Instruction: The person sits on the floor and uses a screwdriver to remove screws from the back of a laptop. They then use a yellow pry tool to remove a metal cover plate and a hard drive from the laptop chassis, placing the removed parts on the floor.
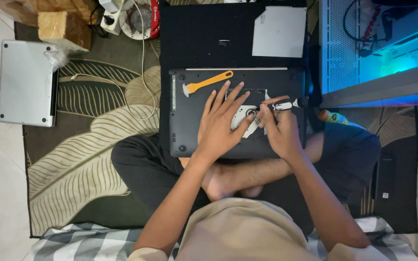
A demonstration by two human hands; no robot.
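Pressing flat with spread left hand (221, 124) to steady the dark laptop base (189, 121) while right hand (280, 129) pinches a small screwdriver (286, 105) over the opening.

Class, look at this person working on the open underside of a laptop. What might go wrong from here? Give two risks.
1. The right hand holds a small screwdriver over the white part in the laptop; a slip may scratch it.
2. The laptop rests on the crossed legs, not on a table, so it may tilt or slide, though the left hand steadies it.
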